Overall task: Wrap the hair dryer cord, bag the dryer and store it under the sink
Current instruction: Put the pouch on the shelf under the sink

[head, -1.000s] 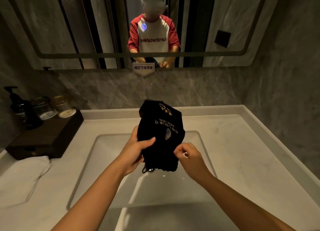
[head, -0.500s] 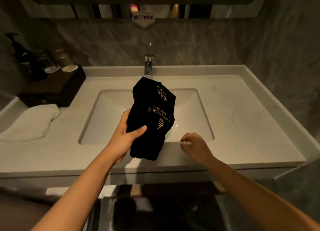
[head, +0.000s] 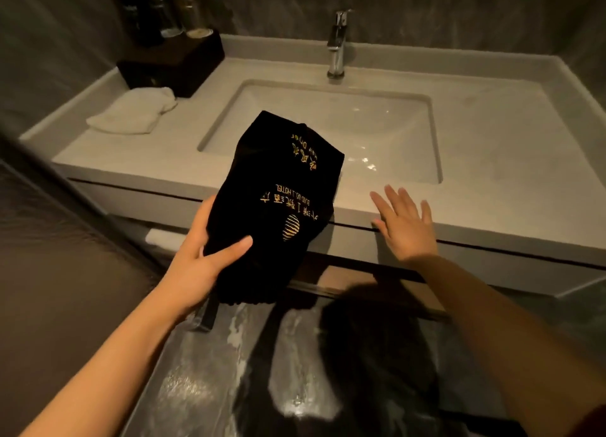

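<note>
The black bag (head: 278,207) is gripped near its lower end by the left hand (head: 200,259), long axis tilted up-right; the right hand (head: 406,226), fingers spread and empty, is held nearer the tabletop (head: 492,161) edge

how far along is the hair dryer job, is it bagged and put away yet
Bagging looks done: the left hand grips a full black bag marked "Hair Dryer", with no cord showing. In hand: the bag is held in front of the counter edge, while the open right hand reaches toward the front panel below it. Left: putting the bag in the space under the sink.
</note>
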